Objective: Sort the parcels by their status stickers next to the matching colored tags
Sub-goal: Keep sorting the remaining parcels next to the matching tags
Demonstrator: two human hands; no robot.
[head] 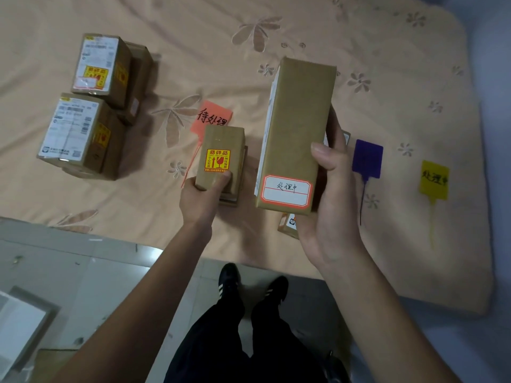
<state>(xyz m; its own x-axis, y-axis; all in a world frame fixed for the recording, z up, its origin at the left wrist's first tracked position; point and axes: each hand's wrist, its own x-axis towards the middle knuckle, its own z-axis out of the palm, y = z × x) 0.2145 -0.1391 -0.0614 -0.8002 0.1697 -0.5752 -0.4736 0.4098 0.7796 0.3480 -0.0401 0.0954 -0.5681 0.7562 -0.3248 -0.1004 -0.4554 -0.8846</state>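
My right hand (pixel 329 189) grips the long parcel (pixel 297 128) and holds it raised above the bed (pixel 359 31), thumb on its front face, fingers (pixel 336 125) curled behind. Its status sticker (pixel 286 191) carries the same writing as the yellow tag (pixel 434 179), which lies well apart to the right, beyond the purple tag (pixel 367 158). This parcel is not yet sorted.

My left hand (pixel 200 197) grips the small parcel (pixel 221 158) with the fragile label; it sits on another flat parcel just beside the red tag (pixel 213 118). I cannot read a status sticker on it from this angle, so its placement is uncertain.

Further left, a group of boxes (pixel 88 106) stands on the bed, apart from the red tag. At least one box or parcel lies partly hidden behind my right hand.

Judgement: sorting is in an early to middle stage. No parcel lies by the yellow tag. Remaining: move the long parcel to the yellow tag, then check the others.
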